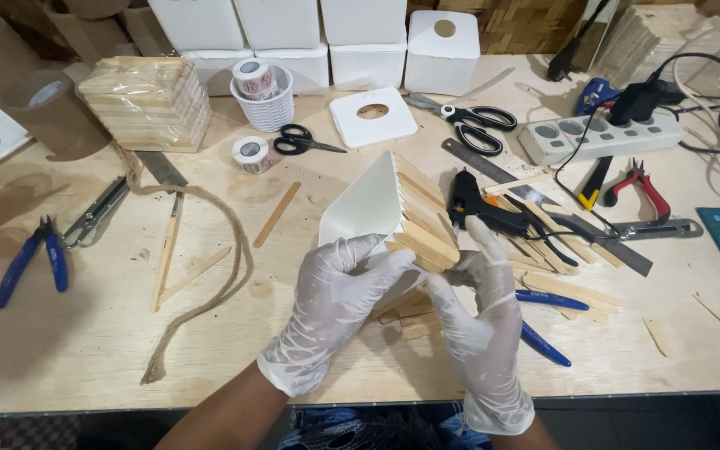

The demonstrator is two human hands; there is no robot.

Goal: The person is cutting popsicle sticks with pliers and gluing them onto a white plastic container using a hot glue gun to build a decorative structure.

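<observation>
Gloved in thin white latex, the left hand [339, 304] and the right hand [481, 321] meet just above the near edge of the counter [85, 333], each grip pressed onto a white square box [364, 208] that is tilted with its open mouth away from the camera. Left fingers wrap the box's lower end; the right grip pinches the side already covered with flat wooden sticks [422, 221], thumb raised along their edge. The box hangs in the air over the middle of the counter, above a loose scatter of sticks [564, 287]. Just beside the right hand lies a black glue gun [481, 208], with a blue-handled tool [543, 342] partly under the wrist. Farther right sit a metal ruler [493, 171], red-handled pliers [639, 187] and a white power strip [597, 137]. To the left a rough rope [227, 250] curls across the wood near blue-handled pliers [31, 258]. At the back stand a bundle of sticks [147, 100], black scissors [472, 121], tape rolls [252, 154] and more white boxes [360, 33].
</observation>
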